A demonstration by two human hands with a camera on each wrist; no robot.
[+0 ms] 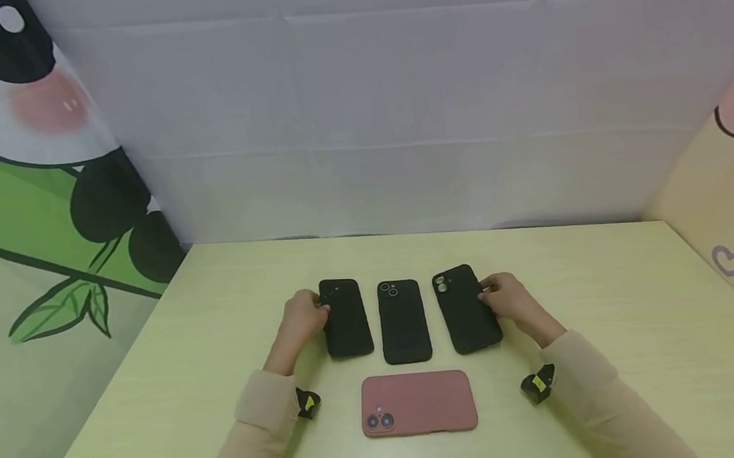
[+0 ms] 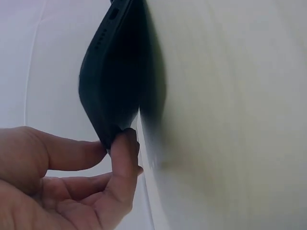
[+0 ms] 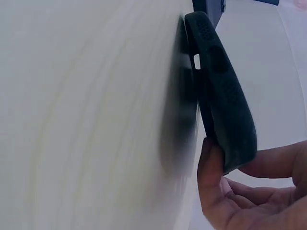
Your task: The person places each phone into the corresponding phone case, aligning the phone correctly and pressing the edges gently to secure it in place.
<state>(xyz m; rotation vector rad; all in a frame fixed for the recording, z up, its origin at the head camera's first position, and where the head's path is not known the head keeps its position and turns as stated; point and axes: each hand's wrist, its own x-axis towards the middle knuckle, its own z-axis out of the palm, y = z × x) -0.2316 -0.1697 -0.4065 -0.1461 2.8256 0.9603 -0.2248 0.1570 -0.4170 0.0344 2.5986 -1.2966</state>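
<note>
My left hand (image 1: 302, 313) pinches the outer long edge of a black phone case (image 1: 346, 318), thumb on one face and a finger on the other. In the left wrist view, that case (image 2: 112, 72) is tilted, its edge by the hand raised off the table. On the other side, my right hand (image 1: 508, 296) pinches the outer edge of another black phone case (image 1: 468, 309). The right wrist view shows port cutouts along the end of this tilted case (image 3: 225, 96). Between the two lies a third black case (image 1: 405, 321), touched by neither hand.
A pink phone case (image 1: 418, 403) lies crosswise in front of the black ones, camera rings at its left. The pale table (image 1: 160, 426) meets a whitish sheet (image 1: 395, 108) at its far edge. Cartoon-printed panels (image 1: 53, 348) flank it.
</note>
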